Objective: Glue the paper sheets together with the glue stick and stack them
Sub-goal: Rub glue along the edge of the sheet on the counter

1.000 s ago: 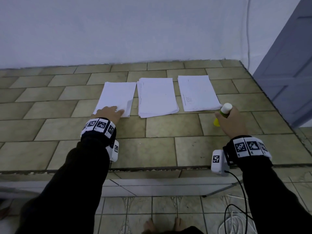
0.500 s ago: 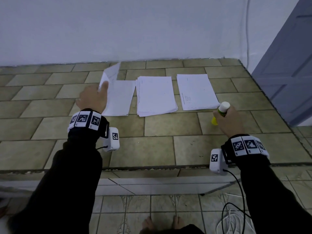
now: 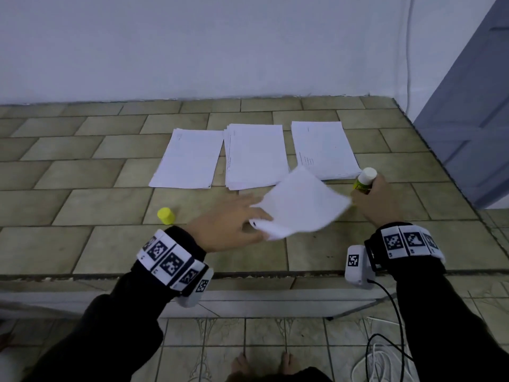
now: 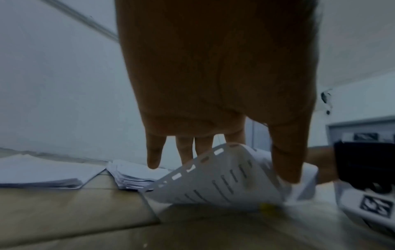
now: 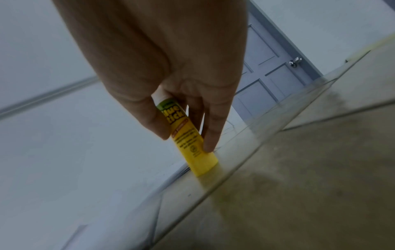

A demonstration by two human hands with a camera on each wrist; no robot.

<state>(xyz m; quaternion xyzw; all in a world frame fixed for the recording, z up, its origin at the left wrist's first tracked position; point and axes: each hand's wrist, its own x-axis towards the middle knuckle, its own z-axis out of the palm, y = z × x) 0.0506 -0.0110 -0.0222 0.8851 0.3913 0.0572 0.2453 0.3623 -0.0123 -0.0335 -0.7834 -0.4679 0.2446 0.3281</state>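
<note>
The left hand (image 3: 228, 224) pinches a single paper sheet (image 3: 300, 202) by its near left corner, thumb against fingers, and holds it curled and lifted off the tiled counter (image 3: 110, 244), in front of the middle pile and reaching toward the right hand. In the left wrist view the sheet (image 4: 224, 179) bows under the thumb, printed lines showing on its underside, and the other fingers hang straight behind it. The right hand (image 3: 380, 199) grips the glue stick (image 3: 363, 180) around its yellow body, white end up and tilted away; in the right wrist view the stick (image 5: 188, 135) stands slanted with its lower end touching the counter, thumb and fingers curled round it. The held sheet's far right corner comes just beside that hand. Three paper piles lie in a row farther back: the left pile (image 3: 187, 158), the thicker middle pile (image 3: 254, 155) and the right pile (image 3: 323, 148), whose near corner sits just beside the glue stick. A yellow cap (image 3: 165, 215) stands on the counter to the left of the left hand, apart from it.
</note>
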